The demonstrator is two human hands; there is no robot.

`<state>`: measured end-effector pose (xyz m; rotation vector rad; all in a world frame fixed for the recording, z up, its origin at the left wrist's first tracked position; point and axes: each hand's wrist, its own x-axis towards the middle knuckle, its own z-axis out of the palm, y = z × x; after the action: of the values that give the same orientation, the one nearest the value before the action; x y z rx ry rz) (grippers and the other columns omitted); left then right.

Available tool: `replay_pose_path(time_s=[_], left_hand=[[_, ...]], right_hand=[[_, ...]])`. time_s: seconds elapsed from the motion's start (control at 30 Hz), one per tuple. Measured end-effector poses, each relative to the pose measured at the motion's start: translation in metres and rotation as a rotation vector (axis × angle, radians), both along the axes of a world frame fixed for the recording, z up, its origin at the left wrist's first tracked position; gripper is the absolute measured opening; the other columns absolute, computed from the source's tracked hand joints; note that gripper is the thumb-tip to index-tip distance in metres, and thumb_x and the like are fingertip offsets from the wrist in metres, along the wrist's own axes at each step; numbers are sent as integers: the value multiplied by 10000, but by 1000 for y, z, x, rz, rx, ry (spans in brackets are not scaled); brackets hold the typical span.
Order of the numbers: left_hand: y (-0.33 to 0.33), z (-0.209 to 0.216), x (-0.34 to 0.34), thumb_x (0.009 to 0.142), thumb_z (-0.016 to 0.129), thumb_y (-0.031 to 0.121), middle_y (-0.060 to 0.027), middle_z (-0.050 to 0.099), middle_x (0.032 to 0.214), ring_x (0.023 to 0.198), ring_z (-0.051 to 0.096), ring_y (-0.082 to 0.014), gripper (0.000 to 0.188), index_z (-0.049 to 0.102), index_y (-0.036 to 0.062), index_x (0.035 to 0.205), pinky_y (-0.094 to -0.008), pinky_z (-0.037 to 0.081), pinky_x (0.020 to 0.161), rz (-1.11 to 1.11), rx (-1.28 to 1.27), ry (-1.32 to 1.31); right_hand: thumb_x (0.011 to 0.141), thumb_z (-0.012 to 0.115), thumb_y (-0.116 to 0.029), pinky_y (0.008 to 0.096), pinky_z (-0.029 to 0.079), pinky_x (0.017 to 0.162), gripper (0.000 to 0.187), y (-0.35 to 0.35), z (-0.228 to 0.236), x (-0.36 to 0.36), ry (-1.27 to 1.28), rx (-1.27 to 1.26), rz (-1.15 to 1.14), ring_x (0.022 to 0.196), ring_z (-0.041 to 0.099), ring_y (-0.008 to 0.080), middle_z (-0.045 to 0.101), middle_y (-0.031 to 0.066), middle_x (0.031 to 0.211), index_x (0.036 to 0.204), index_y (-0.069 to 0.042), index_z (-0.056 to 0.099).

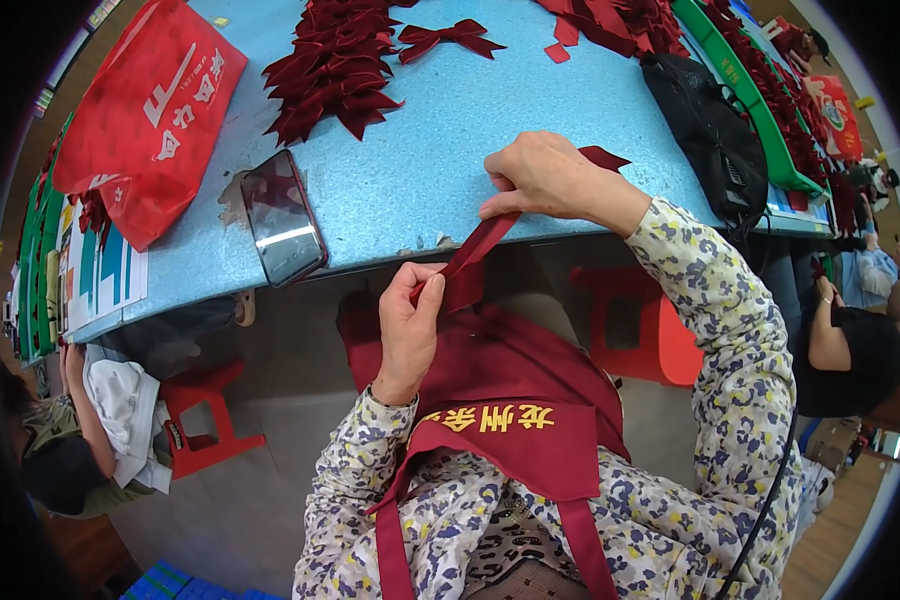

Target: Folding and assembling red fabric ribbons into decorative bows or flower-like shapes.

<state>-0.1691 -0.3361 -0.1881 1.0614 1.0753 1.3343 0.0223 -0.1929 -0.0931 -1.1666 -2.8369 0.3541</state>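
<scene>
A dark red ribbon (482, 243) stretches slantwise between my two hands, in front of the table's near edge. My left hand (410, 325) pinches its lower end between thumb and fingers. Higher up and to the right, my right hand (555, 178) grips the ribbon with curled fingers, over the table's edge. A pointed ribbon tail (605, 158) sticks out behind the right hand; the fingers hide how it joins the rest. On the table beyond lie a single finished bow (450, 40) and an overlapping row of dark red bows (335, 75).
The blue table (410, 160) carries a phone (284, 220), a red bag (160, 115), a black pouch (705, 135) and a ribbon pile (615, 25). A green tray (760, 110) stands at right. Red stools (210, 415) and other people sit on both sides.
</scene>
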Motion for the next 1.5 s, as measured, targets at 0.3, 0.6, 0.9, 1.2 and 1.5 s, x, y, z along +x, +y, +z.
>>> replay_pose_path(time_s=[0.3,0.6,0.9,1.2,1.5], left_hand=[[-1,-6,-19,942,557,122,40,525,764,719,422,-29,131,582,-2,908,-197,366,645,-14,16,25],[-3,-2,-20,934,570,125,53,484,721,678,397,-26,128,583,3,900,-196,343,595,35,66,119],[-1,-3,-22,940,564,128,45,511,730,671,424,-28,133,586,2,905,-191,361,594,42,72,128],[-2,9,-21,951,562,146,16,584,747,579,534,-39,115,594,39,975,-167,398,485,21,-65,-65],[-2,13,-22,943,572,135,30,561,711,554,505,-31,115,603,28,971,-174,401,483,38,-52,42]], right_hand=[[732,728,-468,405,470,594,426,-6,-3,-6,193,-142,-84,675,616,319,619,100,635,728,-61,605],[775,710,-285,401,471,634,250,-15,-8,-21,99,90,109,723,601,326,608,96,750,823,-68,596],[768,704,-232,384,463,646,200,-24,-8,-25,299,-296,114,736,599,267,592,92,819,899,-91,652],[754,727,-277,359,449,646,225,-22,-15,-31,307,-239,142,749,591,231,590,50,803,917,-125,703],[770,706,-117,343,459,689,161,-18,-21,-31,413,-125,349,784,568,218,552,48,899,774,-31,571]])
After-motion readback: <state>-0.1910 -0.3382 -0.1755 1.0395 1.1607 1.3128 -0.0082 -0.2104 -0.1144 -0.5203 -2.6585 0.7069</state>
